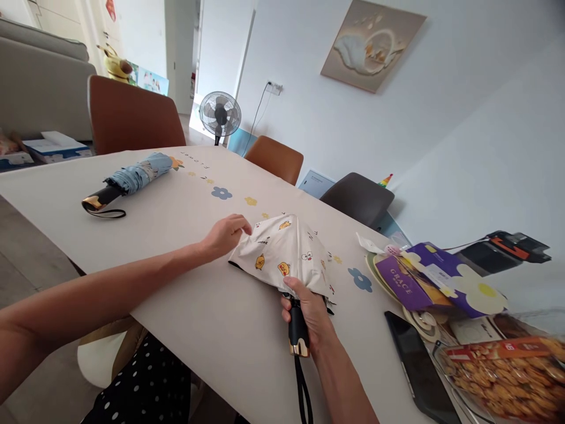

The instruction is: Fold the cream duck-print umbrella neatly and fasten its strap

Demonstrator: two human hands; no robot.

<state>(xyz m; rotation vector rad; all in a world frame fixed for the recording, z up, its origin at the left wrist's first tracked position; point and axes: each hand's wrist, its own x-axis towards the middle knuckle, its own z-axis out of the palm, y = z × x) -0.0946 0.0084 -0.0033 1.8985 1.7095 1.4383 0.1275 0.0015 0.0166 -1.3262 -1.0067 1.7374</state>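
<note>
A white folding umbrella (pixel 276 250) with small yellow cartoon figures lies on the table, its canopy loosely spread and its black and gold handle pointing toward me. My right hand (pixel 311 312) is wrapped around the upper part of that handle, thumb against the canopy's lower edge. A black wrist strap hangs from the handle's end. At the canopy's left edge is my left hand (pixel 227 234), fingers bent; whether the fingertips pinch the fabric cannot be made out. Farther left rests a blue folded umbrella (pixel 139 174) with a black and gold handle and strap.
The pale table (pixel 212 318) has printed flowers. On its right lie a black phone (pixel 421 365), a purple box (pixel 435 277) and a clear pack of snacks (pixel 507 377). Brown chairs (pixel 135 115) and a dark chair (pixel 357 199) line the far side; a fan (pixel 220 113) stands behind.
</note>
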